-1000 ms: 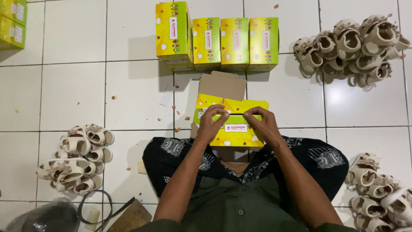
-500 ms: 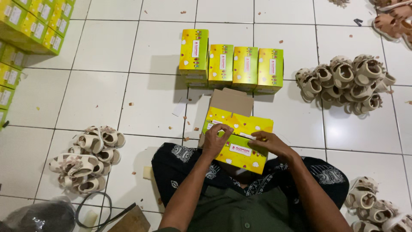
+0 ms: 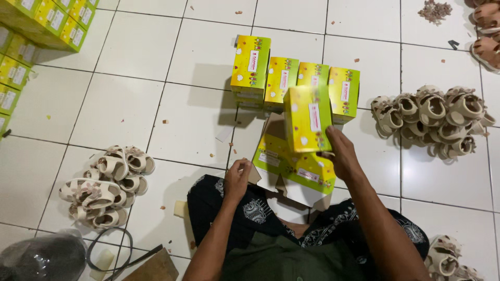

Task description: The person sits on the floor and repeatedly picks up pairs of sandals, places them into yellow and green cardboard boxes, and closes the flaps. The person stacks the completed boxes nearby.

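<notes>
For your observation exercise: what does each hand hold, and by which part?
The right hand grips a closed yellow box by its lower near end. The left hand holds nothing clearly, resting by the flat boxes.

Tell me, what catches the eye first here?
The right hand lifts a closed yellow box toward a row of yellow-green boxes standing on the white tiled floor. The left hand rests by flattened box blanks. Heaps of cream sandals lie right and left.

Bright, even overhead light, soft shadows left of things; held box motion-blurred.
</notes>
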Demonstrator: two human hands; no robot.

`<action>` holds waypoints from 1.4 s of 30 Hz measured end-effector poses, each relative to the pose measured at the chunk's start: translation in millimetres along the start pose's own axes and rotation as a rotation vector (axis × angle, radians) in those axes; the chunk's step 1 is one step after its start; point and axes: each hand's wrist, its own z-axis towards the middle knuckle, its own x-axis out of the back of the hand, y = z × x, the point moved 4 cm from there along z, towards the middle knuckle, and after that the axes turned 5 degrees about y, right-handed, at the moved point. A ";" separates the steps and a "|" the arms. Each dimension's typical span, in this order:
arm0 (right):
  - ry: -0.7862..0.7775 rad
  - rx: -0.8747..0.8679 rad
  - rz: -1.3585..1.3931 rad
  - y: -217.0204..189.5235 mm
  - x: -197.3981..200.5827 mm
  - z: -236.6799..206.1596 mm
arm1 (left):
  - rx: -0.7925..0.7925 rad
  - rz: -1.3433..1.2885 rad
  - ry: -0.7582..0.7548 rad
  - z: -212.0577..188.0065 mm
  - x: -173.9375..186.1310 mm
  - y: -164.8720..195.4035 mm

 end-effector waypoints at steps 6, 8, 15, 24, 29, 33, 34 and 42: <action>0.093 0.104 0.012 -63.7 -73.7 108.1 | 0.139 0.047 0.000 11.4 0.3 12.2; 0.076 0.120 0.031 -68.5 -86.7 132.4 | 0.143 0.045 0.000 12.1 4.5 18.6; 0.026 0.222 -0.164 -59.4 -97.3 171.2 | 0.288 0.087 -0.069 74.9 5.5 23.9; -0.076 0.263 -0.254 -75.0 -106.2 174.8 | -0.230 0.224 0.025 230.8 -2.0 117.4; -0.102 0.285 -0.393 -73.9 -103.5 177.2 | -0.013 0.319 -0.061 230.6 -7.8 117.2; -0.175 0.311 -0.320 -52.4 -65.3 165.0 | -0.113 0.122 0.035 210.6 -5.7 92.2; -0.146 0.307 -0.326 -39.1 -46.7 154.8 | -0.107 0.101 0.048 193.9 -7.1 78.4; 0.299 0.393 -0.843 121.4 83.7 -5.8 | -0.104 0.559 -0.133 25.1 -59.0 -19.5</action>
